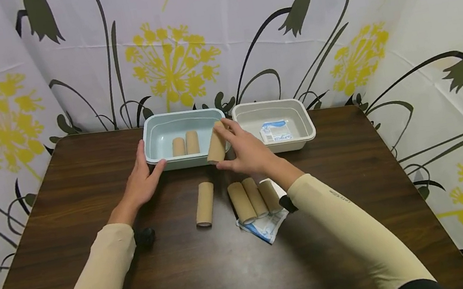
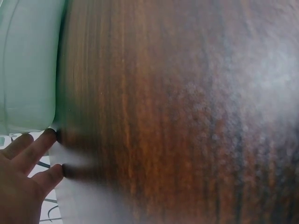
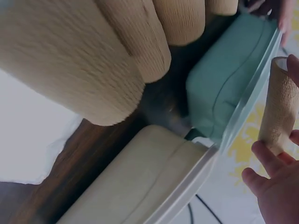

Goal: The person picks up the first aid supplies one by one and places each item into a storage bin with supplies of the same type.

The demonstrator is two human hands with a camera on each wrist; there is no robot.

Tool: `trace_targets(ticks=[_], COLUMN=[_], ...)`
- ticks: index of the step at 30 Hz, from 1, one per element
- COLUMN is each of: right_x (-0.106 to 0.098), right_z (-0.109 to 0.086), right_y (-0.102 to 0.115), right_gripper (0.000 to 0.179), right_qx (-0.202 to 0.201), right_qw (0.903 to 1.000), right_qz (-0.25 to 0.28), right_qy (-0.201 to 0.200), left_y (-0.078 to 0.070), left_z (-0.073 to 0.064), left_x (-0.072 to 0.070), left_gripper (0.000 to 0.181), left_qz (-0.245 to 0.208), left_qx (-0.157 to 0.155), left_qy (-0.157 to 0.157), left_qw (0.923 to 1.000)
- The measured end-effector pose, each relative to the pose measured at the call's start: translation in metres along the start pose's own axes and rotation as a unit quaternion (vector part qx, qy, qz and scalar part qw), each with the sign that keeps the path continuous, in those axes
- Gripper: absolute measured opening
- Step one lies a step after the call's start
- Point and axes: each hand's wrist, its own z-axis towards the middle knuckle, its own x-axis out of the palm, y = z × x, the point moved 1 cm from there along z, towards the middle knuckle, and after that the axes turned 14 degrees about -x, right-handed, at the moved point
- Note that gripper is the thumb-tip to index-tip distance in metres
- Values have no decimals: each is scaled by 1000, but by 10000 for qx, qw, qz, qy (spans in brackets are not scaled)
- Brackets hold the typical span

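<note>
My right hand (image 1: 248, 151) grips a cardboard tube (image 1: 215, 146), held slanted over the right end of the light blue tub (image 1: 171, 164). Thumb and fingers wrap the tube (image 3: 276, 105) in the right wrist view too. At the tub's left end, my left hand (image 1: 139, 182) touches the corner with fingers spread and straight. Two cardboard tubes (image 1: 192, 142) stand side by side inside this tub. On the table in front, one tube (image 1: 205, 204) lies alone. Right of it, three more tubes (image 1: 241, 202) lie together on a blue and white packet (image 1: 269, 233).
A beige tub (image 1: 291, 146) stands right beside the blue one, with a blue and white packet (image 1: 276, 131) inside. Both tubs are at the back edge of the dark wooden table (image 1: 180, 279). A flowered curtain (image 1: 245, 61) hangs behind.
</note>
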Motion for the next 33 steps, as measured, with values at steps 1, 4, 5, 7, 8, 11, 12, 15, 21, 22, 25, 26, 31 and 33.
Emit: trace_targets(ticks=[1,4,5,7,8,11,12,15,21,22,25,26,31,33], right_x=[0,1,1,2,2,4,4,7,14,15,17,17,19,20], right_z=[3,13,16,22,24,31,33,36,40,40,40,40,38,37], right_y=[-3,-10,-12,-16,-17,-19,-19,-20,-21,-22,-24,-25,-28,-28], right_gripper=[93,93,93,94,95,96,96,96,94,94,93,93,85,80], right_qx=[70,248,309,409,464,625,669,796,875,869,878,886,911,888], right_qw=[10000,9995,9993,9988,9984,9976,9973,9966,9956,9955,9951,9949,9943,9945], right_qz=[55,153,159,183,211,183,175,144,337,366,465,486,555,542], right_qy=[-43,-125,-153,-207,-232,-239,-226,-165,-59,-53,-37,-39,45,119], left_y=[0,1,0,0,0,-1,-1,-2,-1,-1,-1,-1,-2,-2], left_z=[0,0,0,1,1,0,0,-1,-2,-2,-2,-2,-1,-1], left_x=[0,-1,0,-1,-1,-1,-1,-1,-1,-1,-2,-2,-1,-1], left_gripper=[85,85,84,84,84,84,84,84,84,84,83,83,83,83], left_qz=[19,37,32,29,22,32,40,75,98,93,76,78,94,103], left_qx=[0,-15,-20,-12,-12,3,8,0,-33,-34,-18,-10,-19,-32], left_qy=[-4,-13,-19,-35,-37,-45,-41,-22,-6,-11,-14,-14,5,11], left_qw=[10000,10000,10000,10000,10000,10000,10000,10000,9999,10000,10000,10000,10000,9999])
